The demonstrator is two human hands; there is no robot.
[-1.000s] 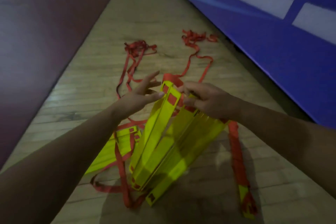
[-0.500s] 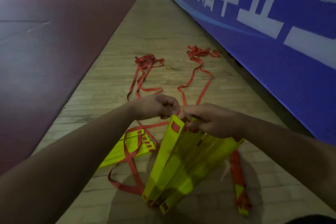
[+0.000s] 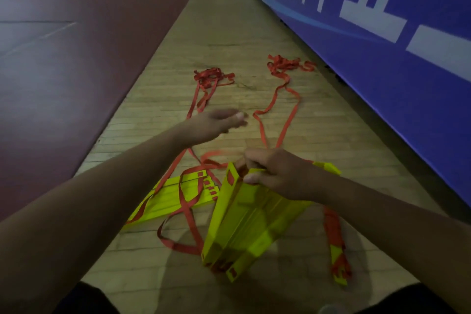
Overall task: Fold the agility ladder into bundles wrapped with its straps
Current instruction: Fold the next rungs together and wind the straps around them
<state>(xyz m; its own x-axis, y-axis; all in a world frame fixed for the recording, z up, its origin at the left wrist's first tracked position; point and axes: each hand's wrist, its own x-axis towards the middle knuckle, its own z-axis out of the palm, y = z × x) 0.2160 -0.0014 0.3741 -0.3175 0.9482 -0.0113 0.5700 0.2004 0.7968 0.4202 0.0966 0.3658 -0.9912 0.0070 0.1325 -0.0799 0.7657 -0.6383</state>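
Head view, only camera. Right hand (image 3: 276,173) is clenched over the top ends of a stack of yellow rungs (image 3: 249,222) — fingers curled tight, thumb pressed on the near side, rungs fanning down and away from the fist with their lower ends near or on the wooden floor (image 3: 224,41); contact there is hard to judge. Red patches mark the rung ends, top and bottom.

Left hand (image 3: 216,123) is stretched out forward above the floor, well apart from the held stack, palm turned inward, fingers extended and loosely together. It is motion-blurred; it looks empty, but whether a strap runs through it cannot be told.

A second, flatter bundle of yellow rungs (image 3: 175,199) lies on the floor just left of the held stack, under the left forearm, with red straps (image 3: 187,208) looping across and around it. More strap trails up the floor in two lines to two loose red piles — left pile (image 3: 210,76), right pile (image 3: 286,65) — the right one close to the blue banner (image 3: 382,64) with white lettering along the right side.

One more yellow-and-red ladder piece (image 3: 336,250) lies on the floor right of the held stack, under the right forearm. Dark red mat (image 3: 76,46) covers the floor at left.
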